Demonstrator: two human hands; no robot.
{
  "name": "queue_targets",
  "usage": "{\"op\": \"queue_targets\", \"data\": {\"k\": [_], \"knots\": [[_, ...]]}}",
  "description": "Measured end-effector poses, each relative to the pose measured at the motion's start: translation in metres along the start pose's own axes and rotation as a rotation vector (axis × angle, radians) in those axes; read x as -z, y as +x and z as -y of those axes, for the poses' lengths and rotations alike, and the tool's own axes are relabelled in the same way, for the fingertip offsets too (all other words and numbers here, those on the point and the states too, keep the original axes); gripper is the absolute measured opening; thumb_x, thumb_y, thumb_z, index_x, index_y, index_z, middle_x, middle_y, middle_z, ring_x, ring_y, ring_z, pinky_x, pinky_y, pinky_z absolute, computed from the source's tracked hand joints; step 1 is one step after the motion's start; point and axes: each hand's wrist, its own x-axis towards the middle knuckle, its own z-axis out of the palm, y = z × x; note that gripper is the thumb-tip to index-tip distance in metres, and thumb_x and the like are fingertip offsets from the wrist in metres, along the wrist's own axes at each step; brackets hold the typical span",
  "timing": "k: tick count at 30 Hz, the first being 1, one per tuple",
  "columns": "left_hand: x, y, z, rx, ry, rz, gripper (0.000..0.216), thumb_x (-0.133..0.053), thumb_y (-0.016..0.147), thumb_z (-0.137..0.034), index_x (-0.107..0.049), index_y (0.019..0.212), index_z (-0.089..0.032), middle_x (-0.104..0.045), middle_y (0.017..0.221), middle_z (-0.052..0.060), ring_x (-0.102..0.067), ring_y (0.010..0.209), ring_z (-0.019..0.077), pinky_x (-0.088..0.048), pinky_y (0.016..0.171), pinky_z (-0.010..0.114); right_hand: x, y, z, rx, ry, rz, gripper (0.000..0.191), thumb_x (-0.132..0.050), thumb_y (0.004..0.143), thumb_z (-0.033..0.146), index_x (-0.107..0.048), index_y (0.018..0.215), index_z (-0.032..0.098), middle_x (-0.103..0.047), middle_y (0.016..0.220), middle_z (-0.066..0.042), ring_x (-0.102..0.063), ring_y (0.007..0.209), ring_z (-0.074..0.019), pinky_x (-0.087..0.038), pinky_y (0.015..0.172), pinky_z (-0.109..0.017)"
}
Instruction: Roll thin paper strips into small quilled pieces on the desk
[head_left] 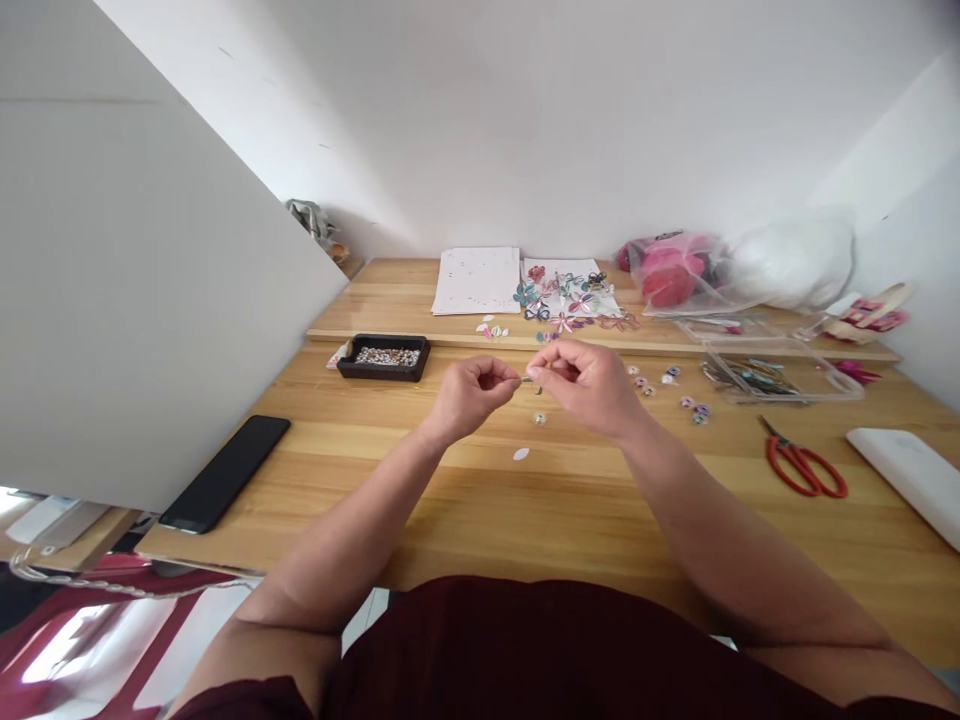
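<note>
Above the middle of the table, my left hand (474, 398) and my right hand (589, 388) meet almost fingertip to fingertip, each closed in a pinch. Between them shows a small thin greenish piece (526, 379), too small to name, and the fingers cover most of it. Just below the hands lies a little round bobbin (540, 419). Nearer to me is a white leaf-shaped piece (520, 454), flat on the wood. More small bobbins (700, 410) in pale colours sit to the right of my right hand.
A black tray (384, 374) of small beads stands left, beyond a phone (226, 474). On the back ledge are white paper sheets (477, 281) and colourful wire-like flowers (564, 300). Red-handled scissors (804, 466), a clear plastic box (784, 370) and a white slab-shaped device (911, 480) lie right.
</note>
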Motion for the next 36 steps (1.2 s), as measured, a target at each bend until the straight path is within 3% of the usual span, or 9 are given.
{"op": "queue_targets", "data": {"k": [6, 13, 16, 21, 27, 31, 36], "knots": [[0.004, 0.000, -0.021, -0.026, -0.077, 0.132, 0.023, -0.080, 0.072, -0.034, -0.068, 0.073, -0.014, -0.060, 0.066, 0.000, -0.046, 0.058, 0.0079, -0.036, 0.054, 0.021, 0.010, 0.027, -0.018, -0.101, 0.315, 0.163, 0.021, -0.078, 0.074, 0.037, -0.071, 0.075, 0.017, -0.045, 0.056, 0.005, -0.034, 0.052, -0.0074, -0.023, 0.049, -0.025], [0.008, 0.016, -0.018, -0.109, -0.206, -0.009, 0.027, -0.081, 0.076, -0.039, -0.070, 0.076, -0.015, -0.064, 0.072, 0.002, -0.049, 0.062, 0.0087, -0.040, 0.058, 0.022, -0.011, 0.029, -0.025, -0.439, 0.785, 0.207, 0.033, -0.089, 0.057, 0.035, -0.064, 0.070, 0.018, -0.043, 0.049, 0.008, -0.031, 0.043, -0.0046, -0.020, 0.045, -0.023], [0.009, 0.026, -0.013, -0.095, -0.217, -0.106, 0.025, -0.080, 0.077, -0.037, -0.069, 0.077, -0.015, -0.066, 0.075, 0.002, -0.054, 0.066, 0.0095, -0.042, 0.061, 0.022, -0.019, 0.026, -0.021, -0.458, 0.784, 0.164, 0.030, -0.087, 0.059, 0.034, -0.063, 0.068, 0.018, -0.044, 0.050, 0.007, -0.035, 0.043, -0.0052, -0.023, 0.045, -0.022], [0.010, 0.034, -0.007, -0.098, -0.049, -0.224, 0.016, -0.077, 0.075, -0.029, -0.070, 0.077, -0.014, -0.063, 0.068, 0.001, -0.048, 0.059, 0.0083, -0.037, 0.055, 0.022, -0.021, 0.021, -0.014, -0.276, 0.511, 0.053, 0.025, -0.080, 0.069, 0.039, -0.066, 0.068, 0.018, -0.048, 0.051, 0.005, -0.038, 0.044, -0.0077, -0.028, 0.045, -0.025], [0.010, 0.024, -0.006, -0.203, 0.160, -0.104, 0.010, -0.073, 0.076, -0.024, -0.070, 0.073, -0.015, -0.063, 0.066, 0.002, -0.046, 0.057, 0.0090, -0.036, 0.053, 0.022, -0.007, 0.023, -0.004, -0.029, 0.154, 0.029, 0.014, -0.070, 0.081, 0.029, -0.068, 0.072, 0.017, -0.047, 0.056, 0.004, -0.036, 0.052, -0.0081, -0.026, 0.050, -0.026], [0.009, 0.014, -0.013, -0.189, 0.153, 0.017, 0.009, -0.073, 0.076, -0.023, -0.070, 0.072, -0.015, -0.064, 0.068, 0.003, -0.048, 0.059, 0.0098, -0.039, 0.055, 0.022, 0.001, 0.039, -0.011, -0.029, 0.237, 0.120, 0.015, -0.073, 0.078, 0.030, -0.068, 0.071, 0.017, -0.044, 0.054, 0.004, -0.034, 0.052, -0.0077, -0.025, 0.049, -0.025], [0.010, 0.009, -0.014, -0.108, -0.062, 0.056, 0.021, -0.077, 0.077, -0.034, -0.069, 0.074, -0.015, -0.059, 0.064, 0.001, -0.045, 0.055, 0.0083, -0.035, 0.052, 0.022, -0.007, 0.049, -0.032, -0.262, 0.555, 0.253, 0.029, -0.085, 0.066, 0.041, -0.068, 0.071, 0.018, -0.050, 0.055, 0.004, -0.037, 0.047, -0.0065, -0.024, 0.044, -0.023]]}}
